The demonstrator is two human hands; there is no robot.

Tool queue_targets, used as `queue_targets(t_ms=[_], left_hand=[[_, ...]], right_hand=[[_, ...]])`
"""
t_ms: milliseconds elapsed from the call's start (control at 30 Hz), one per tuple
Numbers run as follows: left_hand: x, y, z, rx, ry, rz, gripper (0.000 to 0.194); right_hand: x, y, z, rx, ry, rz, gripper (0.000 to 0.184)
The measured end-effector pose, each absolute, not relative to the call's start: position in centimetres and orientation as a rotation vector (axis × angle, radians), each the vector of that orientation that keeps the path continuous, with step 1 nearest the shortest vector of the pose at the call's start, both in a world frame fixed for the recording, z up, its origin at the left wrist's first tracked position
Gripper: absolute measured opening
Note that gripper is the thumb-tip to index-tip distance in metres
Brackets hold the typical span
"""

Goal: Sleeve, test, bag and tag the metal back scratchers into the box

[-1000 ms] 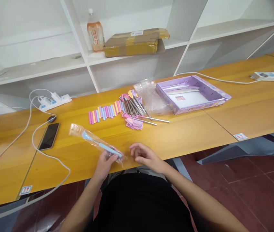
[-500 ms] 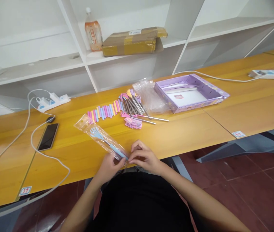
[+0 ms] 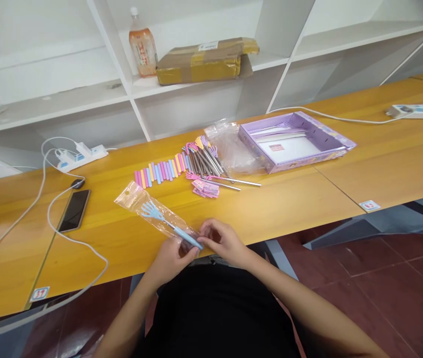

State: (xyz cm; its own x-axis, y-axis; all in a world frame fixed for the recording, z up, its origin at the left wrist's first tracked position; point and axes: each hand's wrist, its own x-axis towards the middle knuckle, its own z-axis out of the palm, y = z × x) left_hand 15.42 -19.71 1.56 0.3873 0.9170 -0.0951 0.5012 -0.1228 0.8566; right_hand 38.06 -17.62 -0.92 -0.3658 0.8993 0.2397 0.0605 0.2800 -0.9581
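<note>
Yellow tabletop [image 3: 289,206]; blue scratcher [image 3: 176,228], metal neck [image 3: 168,223], clear sleeve [image 3: 133,196], slanting beyond my fingers [image 3: 207,227]. Left hand [image 3: 170,257] pinches handle [image 3: 189,237]; right hand [image 3: 226,242] curls at its end, grip unclear.

The clear bag [image 3: 130,195] has been turned, so the blue claw [image 3: 152,211] inside, first seen from its side, is now shown spread out. The bag's near end, first held only by the left hand [image 3: 170,258], has now been pinched by the right hand [image 3: 228,244] too. The blue handle [image 3: 186,235] has been moved closer.
</note>
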Motion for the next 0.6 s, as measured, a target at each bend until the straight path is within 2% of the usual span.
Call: queue_targets(t_ms=[67,367,600], left_hand=[[15.5,-19.7,1.4,1.760,1.289,0.590,0.039],[14.2,-19.6,0.6,1.681,1.156,0.610,0.046],[14.7,-19.4,1.0,1.662,1.099,0.616,0.040]], right_hand=[[38.2,-17.5,-0.9,-0.898,-1.652,1.243,0.026],[38.3,-17.1,0.2,-0.913,-1.730,1.345,0.025],[38.0,-17.5,-0.3,-0.874,-1.612,1.584,0.031]])
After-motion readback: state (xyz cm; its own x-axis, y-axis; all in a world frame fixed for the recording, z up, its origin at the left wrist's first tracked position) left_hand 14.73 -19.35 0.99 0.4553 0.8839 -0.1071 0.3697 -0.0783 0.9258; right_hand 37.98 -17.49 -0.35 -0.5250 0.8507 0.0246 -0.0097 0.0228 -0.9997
